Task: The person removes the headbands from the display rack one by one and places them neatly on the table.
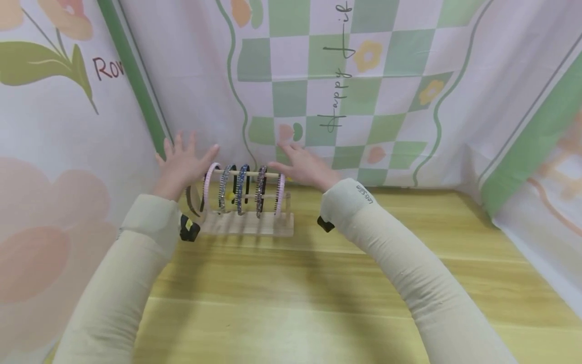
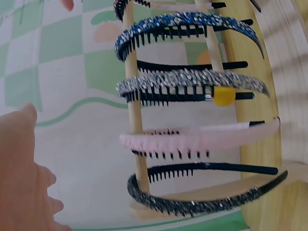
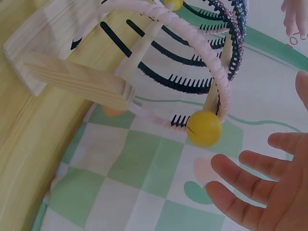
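A wooden rack (image 1: 247,230) holds several toothed headbands side by side on its bar. From the left hang a glittery black headband (image 2: 192,207), a pink headband (image 2: 192,143), a silver headband (image 2: 178,79), a blue headband (image 2: 187,20), a dark multicoloured one (image 1: 260,194) and another pink headband (image 3: 192,36). My left hand (image 1: 177,164) spreads its fingers by the rack's left end, holding nothing. Beyond the right end, my right hand (image 1: 309,166) has its fingers extended beside a yellow ball (image 3: 204,128) at the bar's tip. It holds nothing either.
The rack stands on a light wooden table (image 1: 282,293), close to its back edge. Behind hangs a patterned curtain (image 1: 327,96) with green and white checks, and more printed curtain (image 1: 50,202) flanks the left side.
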The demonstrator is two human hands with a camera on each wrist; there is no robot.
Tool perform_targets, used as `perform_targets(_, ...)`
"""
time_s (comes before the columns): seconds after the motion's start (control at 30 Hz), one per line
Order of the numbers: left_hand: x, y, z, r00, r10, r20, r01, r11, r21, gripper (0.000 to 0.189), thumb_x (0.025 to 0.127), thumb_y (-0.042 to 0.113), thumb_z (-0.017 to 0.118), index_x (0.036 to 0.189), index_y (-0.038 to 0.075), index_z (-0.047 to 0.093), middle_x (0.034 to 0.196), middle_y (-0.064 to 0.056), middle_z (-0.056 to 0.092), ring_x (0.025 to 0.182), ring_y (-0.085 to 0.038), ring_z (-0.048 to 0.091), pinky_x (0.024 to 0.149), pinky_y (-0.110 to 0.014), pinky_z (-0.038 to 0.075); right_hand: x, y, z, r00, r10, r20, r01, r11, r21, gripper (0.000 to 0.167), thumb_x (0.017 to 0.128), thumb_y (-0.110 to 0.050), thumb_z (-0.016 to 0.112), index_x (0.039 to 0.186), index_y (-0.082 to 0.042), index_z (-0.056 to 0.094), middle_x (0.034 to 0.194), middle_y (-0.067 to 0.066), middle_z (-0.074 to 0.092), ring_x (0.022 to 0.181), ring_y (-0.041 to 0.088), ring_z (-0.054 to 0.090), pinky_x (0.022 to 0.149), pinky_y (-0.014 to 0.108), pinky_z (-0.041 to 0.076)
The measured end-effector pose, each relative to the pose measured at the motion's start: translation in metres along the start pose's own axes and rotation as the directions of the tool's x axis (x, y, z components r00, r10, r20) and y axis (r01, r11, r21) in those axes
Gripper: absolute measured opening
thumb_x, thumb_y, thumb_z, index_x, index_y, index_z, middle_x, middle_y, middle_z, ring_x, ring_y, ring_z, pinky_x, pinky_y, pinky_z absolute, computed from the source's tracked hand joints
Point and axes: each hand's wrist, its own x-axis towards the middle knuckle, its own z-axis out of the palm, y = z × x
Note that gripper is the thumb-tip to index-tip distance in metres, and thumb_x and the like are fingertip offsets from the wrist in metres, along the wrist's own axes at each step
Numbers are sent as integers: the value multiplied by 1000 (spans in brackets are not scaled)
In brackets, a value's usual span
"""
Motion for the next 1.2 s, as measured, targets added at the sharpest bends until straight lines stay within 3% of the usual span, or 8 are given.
perform_targets(0.27, -6, -17, 1, 999, 3, -42, -4, 1000, -18, 95, 82, 75, 10, 145, 8, -13, 144, -22, -25, 125, -46, -26, 94, -63, -17, -2, 1, 3, 1000, 9, 6, -9, 999, 42, 78, 88, -62, 40, 149, -24, 9, 152, 5, 13, 136, 24, 15, 107, 47, 16)
perform_targets(0.67, -15, -45, 14, 999, 21, -37, -23, 998, -59, 93, 86, 71, 15, 144, 3, -13, 143, -25, -24, 127, -49, -20, 96, -63, -14, -2, 3, 8, 1000, 9, 27, -13, 992, 126, 77, 90, -56, 44, 149, -19, 11, 152, 4, 12, 136, 26, 16, 106, 47, 17)
perform_targets(1.07, -20, -68, 32, 1000, 13, 23, -11, 997, -77, 94, 87, 70, 19, 142, 2, -16, 143, -26, -26, 126, -48, -22, 97, -63, -12, -2, 5, 14, 999, 39, 38, -46, 982, 183, 77, 89, -54, 49, 148, -17, 15, 151, 7, 19, 134, 27, 23, 106, 47, 20)
perform_targets(1.13, -20, -72, 36, 1000, 13, 28, -11, 997, -78, 94, 87, 69, 19, 142, 1, -16, 143, -26, -25, 126, -48, -22, 97, -63, -12, -2, 6, 15, 999, 39, 39, -45, 980, 193, 78, 88, -55, 49, 148, -17, 15, 150, 7, 20, 133, 26, 25, 106, 46, 21)
perform_targets(1.2, -21, -76, 40, 999, 16, 36, -13, 996, -83, 94, 88, 68, 20, 142, 1, -16, 143, -26, -24, 127, -48, -21, 97, -63, -12, -2, 6, 16, 998, 40, 40, -48, 976, 212, 80, 87, -55, 51, 148, -17, 15, 150, 8, 21, 124, 27, 40, 105, 45, 24)
